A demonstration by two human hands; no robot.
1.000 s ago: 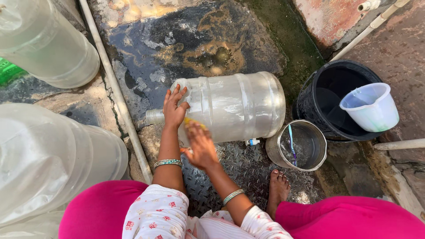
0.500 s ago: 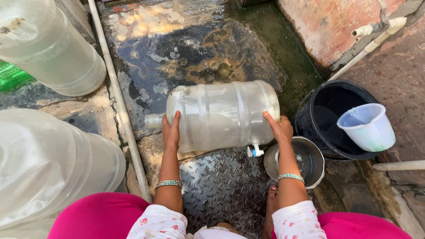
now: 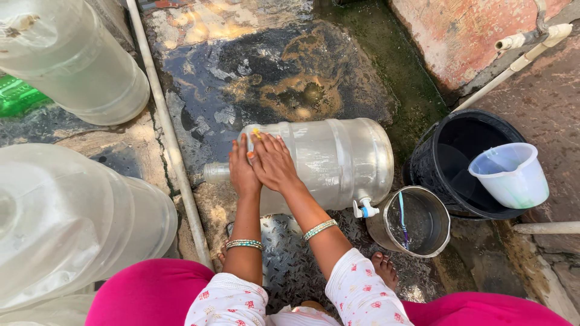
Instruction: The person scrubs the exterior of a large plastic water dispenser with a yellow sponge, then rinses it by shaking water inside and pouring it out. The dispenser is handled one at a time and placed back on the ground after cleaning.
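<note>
In the head view, a clear plastic water jug [image 3: 329,162] is lying on its side on the wet stone floor [image 3: 254,66], its neck pointing to the person's left and its small white-and-blue tap [image 3: 365,209] sticking out near the base. The left hand [image 3: 241,170] is lying flat on the jug's shoulder, fingers together and stretched out. The right hand [image 3: 273,160] is pressing on the same part just beside it, slightly overlapping, with something small and yellow [image 3: 256,131] showing at its fingertips (whether it is gripping that piece I cannot tell). Both wrists are wearing bangles.

Just beside the tap a steel pot [image 3: 414,222] is standing with water and a thin stick-like thing in it. A black bucket [image 3: 450,163] is sitting right of the jug, with a pale plastic mug [image 3: 512,175] resting in it. A white pipe [image 3: 166,130] is running along the floor left of the jug. Two more big clear jugs are lying further left, one at the top [image 3: 69,57], one nearer [image 3: 72,223]. A bare foot [image 3: 385,270] is resting on the patterned metal plate [image 3: 290,265] below the jug.
</note>
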